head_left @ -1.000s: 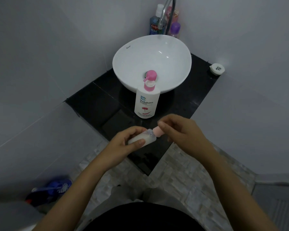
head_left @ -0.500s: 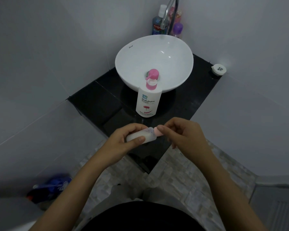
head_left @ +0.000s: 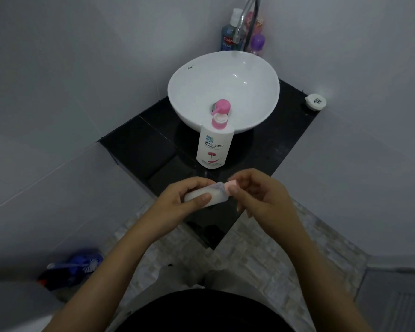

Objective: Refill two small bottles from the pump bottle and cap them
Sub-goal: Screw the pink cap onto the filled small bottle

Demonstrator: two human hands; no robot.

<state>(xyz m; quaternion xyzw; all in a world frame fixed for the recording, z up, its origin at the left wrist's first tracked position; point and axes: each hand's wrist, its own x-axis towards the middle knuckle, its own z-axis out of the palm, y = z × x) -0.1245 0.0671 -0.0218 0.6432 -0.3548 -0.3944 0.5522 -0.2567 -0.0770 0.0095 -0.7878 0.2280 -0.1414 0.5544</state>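
Over the near corner of the black counter [head_left: 139, 149], both hands work at chest height. The left hand [head_left: 177, 202] wraps the small bottle [head_left: 209, 196] on its side, thumb across the front, fingers curled behind; this steadies the body so the neck points toward the other hand. The right hand [head_left: 261, 197] pinches the pink cap [head_left: 231, 187] between thumb and fingertips, the remaining fingers loosely curled. Judgement: the cap is being turned on the neck, most likely tightened, since whitish contents show through the bottle wall.

The pump bottle [head_left: 215, 144] stands upright on the counter just in front of the white basin [head_left: 223, 92], well apart from the hands and within reach for another fill. Its spout points left.

Not resolved: whether the cap is fully seated, as fingers cover the joint. Fill level is unclear under the left thumb. A second small bottle is not visible anywhere in view. The bottles behind the tap [head_left: 247, 22] are partly cut off at the top edge. A small white round item [head_left: 315, 101] sits at the counter's far right corner; its identity cannot be told.
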